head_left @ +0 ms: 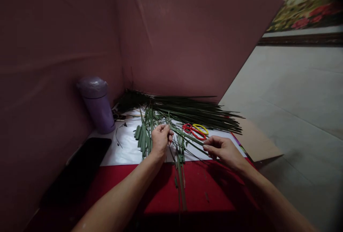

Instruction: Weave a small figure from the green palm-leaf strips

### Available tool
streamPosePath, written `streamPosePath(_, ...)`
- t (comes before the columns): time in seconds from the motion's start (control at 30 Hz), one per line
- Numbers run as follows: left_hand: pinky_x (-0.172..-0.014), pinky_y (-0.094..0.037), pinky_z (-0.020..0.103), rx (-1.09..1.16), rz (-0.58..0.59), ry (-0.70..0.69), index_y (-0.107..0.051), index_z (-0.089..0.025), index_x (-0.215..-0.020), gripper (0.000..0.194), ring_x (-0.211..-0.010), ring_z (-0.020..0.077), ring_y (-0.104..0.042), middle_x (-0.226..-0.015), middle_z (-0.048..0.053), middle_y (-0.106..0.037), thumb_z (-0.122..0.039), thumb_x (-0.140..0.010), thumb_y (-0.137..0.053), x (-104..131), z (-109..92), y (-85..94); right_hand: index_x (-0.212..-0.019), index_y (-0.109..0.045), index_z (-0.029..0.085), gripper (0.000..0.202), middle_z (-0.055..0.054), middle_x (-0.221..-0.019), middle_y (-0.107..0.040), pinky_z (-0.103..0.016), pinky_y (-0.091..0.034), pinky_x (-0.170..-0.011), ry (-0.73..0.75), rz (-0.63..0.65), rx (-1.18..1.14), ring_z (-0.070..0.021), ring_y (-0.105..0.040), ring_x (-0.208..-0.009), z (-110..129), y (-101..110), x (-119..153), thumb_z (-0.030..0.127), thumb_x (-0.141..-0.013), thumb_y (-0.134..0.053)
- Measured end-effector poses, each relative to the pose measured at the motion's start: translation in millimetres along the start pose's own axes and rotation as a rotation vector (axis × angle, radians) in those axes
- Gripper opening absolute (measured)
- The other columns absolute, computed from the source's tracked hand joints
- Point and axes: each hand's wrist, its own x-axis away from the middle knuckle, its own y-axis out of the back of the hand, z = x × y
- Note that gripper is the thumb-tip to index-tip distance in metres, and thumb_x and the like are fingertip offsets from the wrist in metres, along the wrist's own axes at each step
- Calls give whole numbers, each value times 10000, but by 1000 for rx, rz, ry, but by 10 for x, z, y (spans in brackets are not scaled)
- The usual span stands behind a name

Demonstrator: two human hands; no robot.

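My left hand pinches the end of a long green leaf strip at the middle of the white sheet. To the right, my right hand has its thumb and fingers closed on the same strip, which runs between both hands. Red-handled scissors and a yellow handle lie just behind the strip. Beside my left hand are folded green leaf pieces. Behind the hands stretches a large bundle of long dark green leaves. More strips hang over the front edge of the sheet.
A purple tumbler with a plastic-covered top stands at the left, behind a black flat object. Red cloth covers the front. Pink panels rise behind and left. Brown cardboard lies at the right, above a tiled floor.
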Motion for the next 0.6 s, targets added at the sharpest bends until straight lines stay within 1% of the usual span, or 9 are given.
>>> streamPosePath(0.17, -300, -236, 155, 11, -14, -8, -459, -148, -671, 202, -336, 34, -383, -524, -40, -520, -319, -684, -567, -32, 26, 10, -664, -581, 146, 192, 15, -533, -541, -225, -368, -457, -18, -39, 72, -102, -464, -471, -116, 148, 43, 328, -644, -640)
streamPosePath(0.3, -303, -233, 156, -3, -30, -8, -463, -146, -662, 196, -335, 34, -381, -521, -36, -523, -314, -694, -558, -60, 56, 35, -661, -584, 142, 201, -4, -585, -557, -231, -378, -468, -28, -60, 120, -117, -481, -512, -276, 360, 33, 338, -645, -629)
streamPosePath(0.37, -305, -235, 160, -9, -39, -2, -465, -143, -646, 193, -333, 34, -378, -519, -32, -522, -307, -701, -550, -67, 66, 46, -681, -587, 142, 196, -8, -587, -561, -235, -373, -470, -30, -61, 145, -117, -471, -507, -353, 469, 3, 332, -647, -625)
streamPosePath(0.43, -306, -229, 163, -15, -37, 7, -470, -137, -624, 196, -333, 33, -377, -509, -28, -515, -299, -706, -544, -63, 74, 51, -705, -587, 143, 195, -11, -603, -567, -235, -365, -473, -35, -31, 156, -113, -458, -505, -395, 532, -39, 327, -648, -622)
streamPosePath(0.5, -307, -224, 164, -21, -35, 15, -476, -131, -604, 208, -332, 32, -376, -493, -28, -502, -298, -710, -541, -50, 85, 48, -744, -585, 145, 203, -4, -617, -558, -229, -356, -482, -31, 33, 159, -116, -461, -532, -394, 516, -86, 320, -650, -625)
streamPosePath(0.6, -308, -222, 162, -13, -25, 35, -483, -128, -611, 215, -331, 31, -375, -487, -27, -501, -305, -717, -543, -20, 108, 32, -808, -570, 152, 208, 7, -655, -547, -218, -343, -500, 5, 159, 168, -115, -466, -577, -320, 342, -159, 315, -683, -606)
